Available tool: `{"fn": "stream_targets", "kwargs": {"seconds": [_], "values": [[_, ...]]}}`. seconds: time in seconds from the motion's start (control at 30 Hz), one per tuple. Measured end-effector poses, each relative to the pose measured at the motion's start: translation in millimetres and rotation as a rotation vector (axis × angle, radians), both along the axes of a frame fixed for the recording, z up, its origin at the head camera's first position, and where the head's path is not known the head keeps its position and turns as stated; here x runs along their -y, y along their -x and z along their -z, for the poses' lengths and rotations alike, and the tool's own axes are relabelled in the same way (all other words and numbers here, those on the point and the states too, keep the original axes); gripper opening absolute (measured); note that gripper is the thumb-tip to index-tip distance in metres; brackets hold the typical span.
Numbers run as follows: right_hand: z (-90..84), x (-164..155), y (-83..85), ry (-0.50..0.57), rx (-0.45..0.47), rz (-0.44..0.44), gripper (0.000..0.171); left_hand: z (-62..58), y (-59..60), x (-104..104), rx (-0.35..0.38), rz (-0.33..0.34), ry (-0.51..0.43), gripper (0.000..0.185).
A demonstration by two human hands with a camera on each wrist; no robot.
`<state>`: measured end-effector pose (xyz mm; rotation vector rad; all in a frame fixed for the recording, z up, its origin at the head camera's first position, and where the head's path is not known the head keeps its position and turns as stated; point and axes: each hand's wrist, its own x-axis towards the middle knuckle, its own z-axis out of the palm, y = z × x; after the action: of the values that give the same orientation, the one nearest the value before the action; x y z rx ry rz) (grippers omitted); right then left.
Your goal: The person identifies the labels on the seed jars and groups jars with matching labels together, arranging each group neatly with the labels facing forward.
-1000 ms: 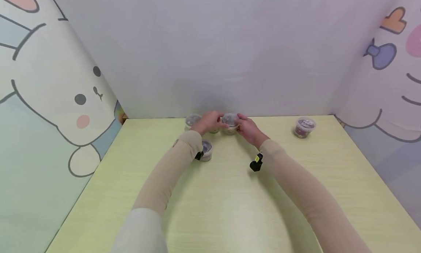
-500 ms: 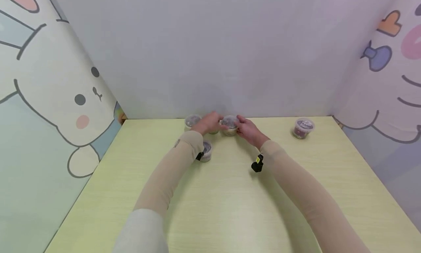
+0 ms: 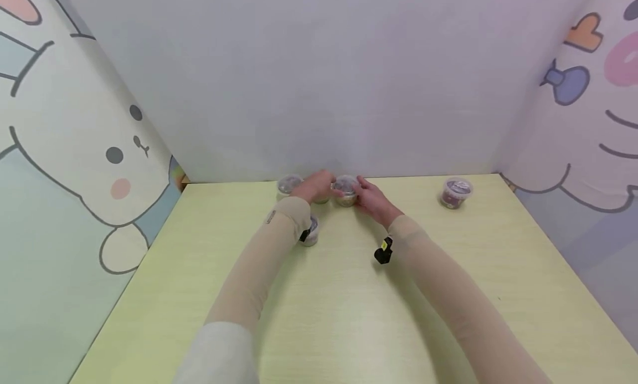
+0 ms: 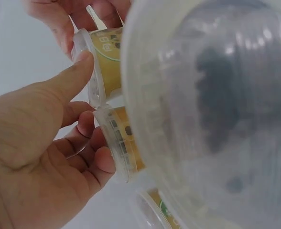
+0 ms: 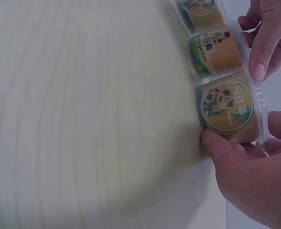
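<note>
Both hands (image 3: 344,193) are pinching the same little tub (image 3: 345,190) at the far middle of the surface (image 3: 349,317), left hand (image 3: 315,187) from its left, right hand (image 3: 371,198) from its right (about equally close).

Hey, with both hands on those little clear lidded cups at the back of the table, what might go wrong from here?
1. The right hand pinches the clear lidded sunflower-label cup by its edges; it might slip.
2. The left hand works beside a neighbouring green-and-orange labelled cup; a nudge could tip it.
3. The left sleeve hangs over another small clear cup and may knock it.
</note>
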<state>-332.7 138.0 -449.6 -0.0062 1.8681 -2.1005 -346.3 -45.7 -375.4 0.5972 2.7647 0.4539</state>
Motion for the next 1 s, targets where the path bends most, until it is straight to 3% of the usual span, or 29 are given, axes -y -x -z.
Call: {"fn": "stream_targets", "kwargs": {"seconds": [0.43, 0.77, 1.0], "values": [[0.2, -4, -4.1, -0.013, -0.030, -0.079, 0.060, 3.6, 2.0, 0, -0.006, 0.000, -0.006, 0.058], [2.9, -10, -4.1, 0.010, 0.000, -0.119, 0.059, 12.0, 1.5, 0, -0.029, 0.022, -0.003, 0.056], [2.3, -13, -2.3, -0.039, -0.057, -0.143, 0.059, 8.0, 0.5, 1, -0.097, 0.048, 0.044, 0.054]]}}
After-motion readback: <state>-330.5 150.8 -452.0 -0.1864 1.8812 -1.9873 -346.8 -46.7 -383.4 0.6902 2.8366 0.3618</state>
